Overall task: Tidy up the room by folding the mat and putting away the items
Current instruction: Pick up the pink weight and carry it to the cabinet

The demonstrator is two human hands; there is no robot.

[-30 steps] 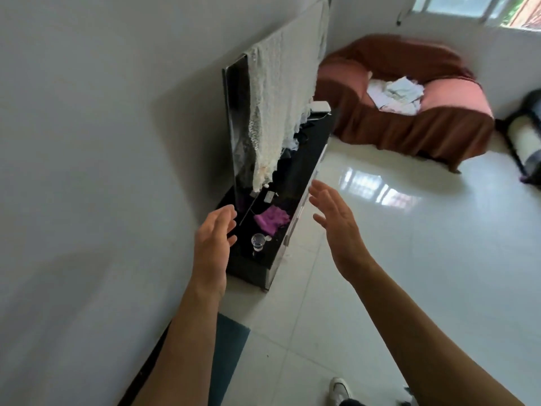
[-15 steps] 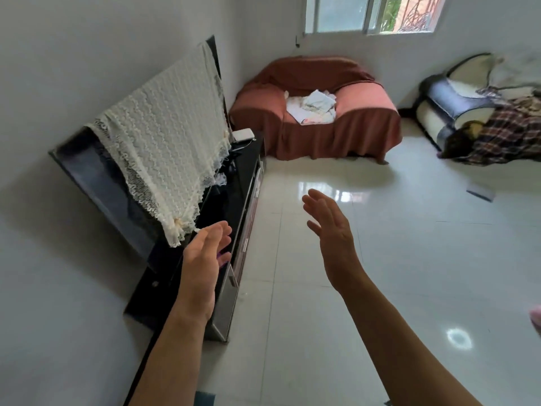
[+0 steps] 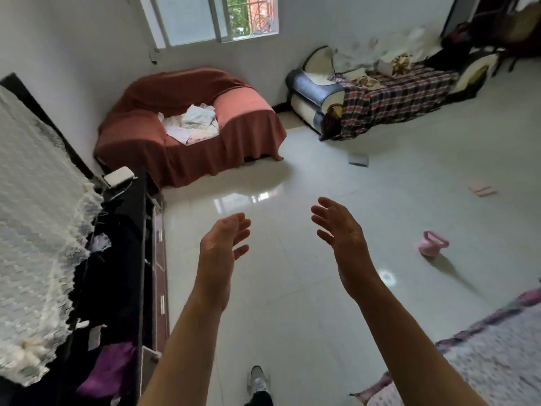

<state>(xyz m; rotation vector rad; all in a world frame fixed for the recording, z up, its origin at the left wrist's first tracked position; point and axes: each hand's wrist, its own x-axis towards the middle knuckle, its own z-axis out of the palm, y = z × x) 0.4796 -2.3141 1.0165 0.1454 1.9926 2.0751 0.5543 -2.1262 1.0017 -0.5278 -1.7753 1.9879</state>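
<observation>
Both hands are raised in front of the person, above the floor (image 3: pixel 292 317), and hold nothing. The left hand (image 3: pixel 222 244) is open, with the fingers straight and close together. The right hand (image 3: pixel 339 232) is open, with the fingers slightly spread. The palms are turned roughly toward each other. The hands are apart and touch no object.

The mat (image 3: pixel 483 361) lies spread on the floor at lower right. It is pale with a pink and purple border, and the frame edge cuts part of it off. A pink item (image 3: pixel 430 243) lies on the floor beyond the mat, well apart from the right hand; its type cannot be determined. Two flat items lie farther out on the floor: a grey sheet (image 3: pixel 358 159) near the plaid sofa (image 3: pixel 395 92), and a pink sheet (image 3: pixel 483 190) to the right of it.

A low black surface (image 3: pixel 126 259) runs along the left wall. A lace cloth (image 3: pixel 35 230) hangs over the screen (image 3: pixel 17 83) standing on it. A purple cloth (image 3: pixel 108 370) lies at the near end of the surface, and a white box (image 3: pixel 118 175) sits at the far end. The red sofa (image 3: pixel 234 136) stands beyond the surface, below the window (image 3: pixel 210 19), with white cloths (image 3: pixel 191 124) on its seat. A shoe (image 3: pixel 257 379) is visible at the bottom edge.
</observation>
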